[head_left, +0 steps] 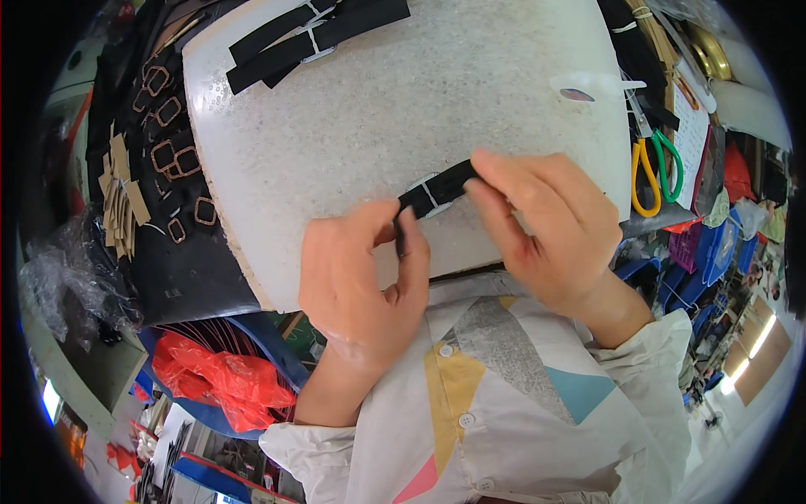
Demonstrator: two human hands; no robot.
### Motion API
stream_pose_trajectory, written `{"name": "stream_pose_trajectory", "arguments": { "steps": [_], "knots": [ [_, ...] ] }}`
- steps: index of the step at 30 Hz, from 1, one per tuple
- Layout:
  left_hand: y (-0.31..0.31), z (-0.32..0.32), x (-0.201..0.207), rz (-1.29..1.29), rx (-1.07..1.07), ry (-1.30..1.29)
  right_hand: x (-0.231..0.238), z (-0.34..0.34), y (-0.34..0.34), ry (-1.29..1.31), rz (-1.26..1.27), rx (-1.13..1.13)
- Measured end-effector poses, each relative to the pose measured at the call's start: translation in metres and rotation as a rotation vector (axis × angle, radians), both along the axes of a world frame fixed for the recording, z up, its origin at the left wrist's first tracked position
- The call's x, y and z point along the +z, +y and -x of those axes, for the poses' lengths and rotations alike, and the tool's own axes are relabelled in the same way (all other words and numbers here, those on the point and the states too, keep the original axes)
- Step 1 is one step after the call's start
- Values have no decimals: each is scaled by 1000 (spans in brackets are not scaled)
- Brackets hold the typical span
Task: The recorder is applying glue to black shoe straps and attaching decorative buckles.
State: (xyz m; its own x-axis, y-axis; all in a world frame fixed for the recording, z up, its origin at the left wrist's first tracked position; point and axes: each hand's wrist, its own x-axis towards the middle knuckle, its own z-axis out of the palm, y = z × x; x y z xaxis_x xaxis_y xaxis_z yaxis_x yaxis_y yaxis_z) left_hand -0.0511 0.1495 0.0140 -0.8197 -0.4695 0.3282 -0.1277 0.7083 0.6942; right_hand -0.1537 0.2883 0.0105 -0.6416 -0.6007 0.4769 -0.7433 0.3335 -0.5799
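A short black strap (pixel 454 182) with a pale, silvery buckle (pixel 429 196) around its middle is stretched between my two hands, just above the near part of a white board (pixel 378 118). My left hand (pixel 363 273) pinches the strap's left end between thumb and fingers, and that end folds down there. Thumb and fingertips of my right hand (pixel 550 225) close on the other end, a little higher and to the right. At the board's far edge lie several more black straps (pixel 361 23) with similar pale buckles.
Left of the board are several copper-coloured rectangular rings (pixel 168 111) and a bundle of tan strips (pixel 123 197). Scissors (pixel 645 172) with orange and green handles lie along its right edge. Below left, a red plastic bag (pixel 222 378) sits in a blue bin (pixel 290 357).
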Motion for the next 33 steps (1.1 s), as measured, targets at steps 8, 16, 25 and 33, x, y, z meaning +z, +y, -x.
{"name": "stream_pose_trajectory", "arguments": {
  "steps": [8, 16, 25, 33],
  "knots": [
    [-12, -5, -3, 119, -229, -33, -4, 4, 18, -126, -107, 249],
    [-17, -10, -11, -33, -250, 9, -4, 3, 22, -32, -143, 279],
    [-21, -12, -13, -2, -245, 7, -10, -2, 24, 73, -193, 290],
    [-22, -11, -14, 45, -279, -8, -12, -5, 22, 119, -219, 266]
  ]
}}
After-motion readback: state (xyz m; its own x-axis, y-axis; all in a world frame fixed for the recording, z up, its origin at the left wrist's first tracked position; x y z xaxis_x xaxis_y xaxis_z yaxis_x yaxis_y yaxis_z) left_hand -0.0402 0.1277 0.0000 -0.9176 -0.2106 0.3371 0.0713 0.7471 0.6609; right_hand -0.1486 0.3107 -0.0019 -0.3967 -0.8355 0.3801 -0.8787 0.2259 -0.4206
